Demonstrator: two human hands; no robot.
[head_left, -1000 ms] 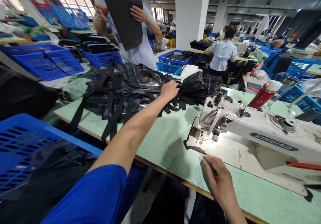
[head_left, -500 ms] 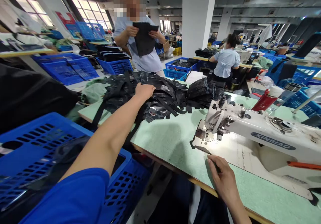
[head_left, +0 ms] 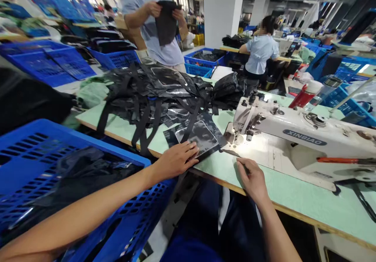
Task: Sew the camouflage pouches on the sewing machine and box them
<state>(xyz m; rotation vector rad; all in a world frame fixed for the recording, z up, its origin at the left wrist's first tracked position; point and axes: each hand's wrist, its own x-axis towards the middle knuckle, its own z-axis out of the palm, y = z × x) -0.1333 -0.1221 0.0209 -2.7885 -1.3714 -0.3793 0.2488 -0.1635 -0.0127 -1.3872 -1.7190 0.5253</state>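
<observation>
A dark fabric piece with a clear plastic window (head_left: 202, 134) and a black strap lies on the green tabletop, left of the sewing machine's needle area. Across its near left corner my left hand (head_left: 179, 158) rests palm down, fingers stretched out and flat. At the table's front edge sits my right hand (head_left: 252, 177), its fingers loosely bent and the thumb apart, with nothing visible in it. The white sewing machine (head_left: 293, 132) stands just beyond that hand. Behind the fabric piece spreads a heap of similar black strapped pieces (head_left: 167, 93).
Left of the table stands a blue crate (head_left: 88, 136) with dark material inside. A person (head_left: 158, 31) across the table holds a black cloth. Another person (head_left: 260, 50) sits farther back. A red bottle (head_left: 305, 93) stands behind the machine. Green cloth (head_left: 92, 91) lies at the table's left end.
My left hand has come back from the heap toward the table's front edge, and one windowed fabric piece now lies under it. My right hand stays near the machine. The view has tilted down.
</observation>
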